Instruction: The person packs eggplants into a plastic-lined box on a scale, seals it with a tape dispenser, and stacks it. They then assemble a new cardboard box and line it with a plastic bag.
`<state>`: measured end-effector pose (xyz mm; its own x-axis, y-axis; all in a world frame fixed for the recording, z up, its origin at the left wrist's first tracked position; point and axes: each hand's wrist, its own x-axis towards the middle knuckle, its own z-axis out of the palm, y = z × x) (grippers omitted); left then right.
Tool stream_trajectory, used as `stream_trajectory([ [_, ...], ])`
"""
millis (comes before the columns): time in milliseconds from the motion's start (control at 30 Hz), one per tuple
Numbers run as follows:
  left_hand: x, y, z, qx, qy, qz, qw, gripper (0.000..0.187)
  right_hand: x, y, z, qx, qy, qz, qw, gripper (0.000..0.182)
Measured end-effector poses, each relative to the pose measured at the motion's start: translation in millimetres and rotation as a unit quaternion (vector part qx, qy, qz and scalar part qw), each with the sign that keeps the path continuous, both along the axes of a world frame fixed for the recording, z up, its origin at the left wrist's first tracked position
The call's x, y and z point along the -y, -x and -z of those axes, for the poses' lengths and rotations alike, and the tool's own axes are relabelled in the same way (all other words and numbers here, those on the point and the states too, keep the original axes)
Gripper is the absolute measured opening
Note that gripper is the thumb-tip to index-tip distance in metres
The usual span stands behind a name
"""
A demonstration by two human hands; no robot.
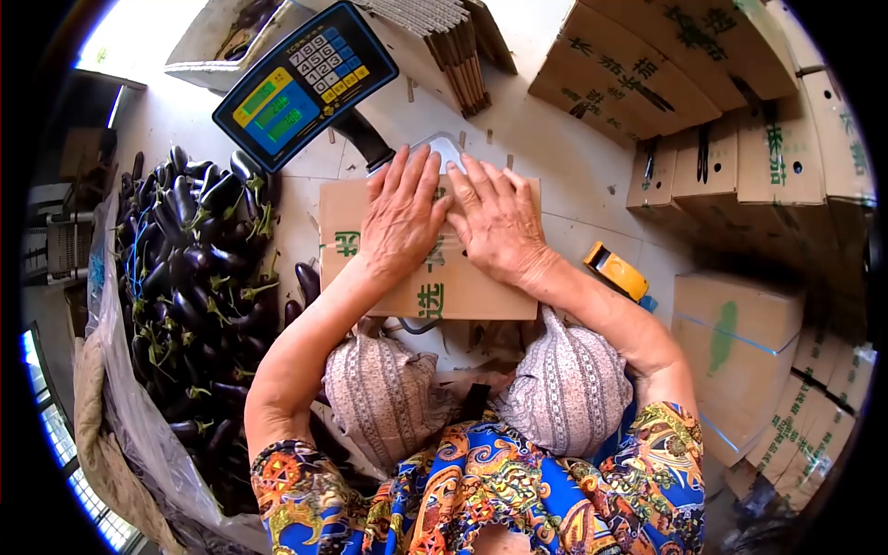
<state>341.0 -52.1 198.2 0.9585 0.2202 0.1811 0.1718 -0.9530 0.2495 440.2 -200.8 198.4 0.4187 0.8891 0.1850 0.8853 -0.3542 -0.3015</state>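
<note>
A closed cardboard box point(499, 296) with green printed characters sits in front of my knees, on a scale whose metal platform point(444, 146) shows past its far edge. My left hand point(404, 211) lies flat on the box top, fingers stretched toward the far edge. Beside it, my right hand point(497, 220) also rests flat on the lid with its fingers spread. The thumbs nearly meet over the middle. Just beyond the box, the scale's display and keypad point(305, 83) stand tilted on a black post, with green lit readouts.
A big heap of eggplants point(199, 277) lies to the left beside plastic sheeting point(139, 407). A yellow tape dispenser point(616, 270) is on the floor at right. Stacked printed boxes point(731, 166) and a strapped box point(735, 361) stand at right. Folded cardboard point(453, 55) leans at the back.
</note>
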Motion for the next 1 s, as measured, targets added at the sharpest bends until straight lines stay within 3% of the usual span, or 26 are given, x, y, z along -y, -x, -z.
stream_trajectory([
  [167, -10.7, 19.0, -11.6, -0.021, -0.058, -0.022, 0.998, 0.055, 29.7, -14.5, 6.3, 0.050, 0.022, 0.051, 0.997, 0.059],
  [267, -22.6, 28.1, -5.0, -0.021, -0.080, -0.060, 0.995, 0.058, 45.0, -20.1, 4.9, 0.017, -0.018, 0.079, 0.997, 0.057],
  [367, -9.7, 18.0, 3.8, -0.013, -0.049, -0.069, 0.996, 0.059, 38.7, -18.0, 8.7, 0.012, -0.042, 0.085, 0.995, 0.055],
  [400, 6.6, 13.0, -4.0, -0.074, -0.101, 0.021, 0.992, 0.058, 38.8, -15.2, 13.5, 0.003, -0.048, 0.090, 0.995, 0.055],
  [433, 28.1, -0.5, 5.9, -0.031, -0.018, 0.041, 0.999, 0.058, 39.0, -13.6, 17.5, -0.019, -0.060, 0.109, 0.992, 0.054],
  [600, 24.0, -7.6, 4.1, 0.020, 0.013, 0.102, 0.994, 0.059, 45.9, -18.8, 21.4, -0.118, -0.113, 0.153, 0.975, 0.053],
  [733, -34.3, 35.0, -22.1, -0.054, 0.024, -0.007, 0.998, 0.064, 50.2, -22.8, 39.8, -0.199, -0.161, 0.140, 0.957, 0.061],
  [800, -60.1, 59.6, -7.5, -0.043, 0.002, -0.061, 0.997, 0.066, 51.5, -21.4, 50.9, -0.294, -0.222, 0.147, 0.918, 0.062],
  [833, -69.3, 68.1, -4.6, -0.053, 0.065, -0.106, 0.991, 0.067, 52.2, -20.6, 51.5, -0.356, -0.235, 0.151, 0.892, 0.063],
  [900, -81.3, 72.7, 14.7, 0.017, 0.339, -0.147, 0.929, 0.065, 54.1, -19.1, 53.9, -0.520, -0.258, 0.138, 0.802, 0.069],
  [933, -84.3, 75.0, 28.7, 0.067, 0.465, -0.141, 0.871, 0.066, 52.6, -18.1, 65.0, -0.562, -0.277, 0.161, 0.763, 0.071],
  [1000, -87.1, 80.5, 56.1, 0.153, 0.687, -0.131, 0.698, 0.066, 50.2, -25.0, 66.2, -0.653, -0.306, 0.185, 0.667, 0.074],
])
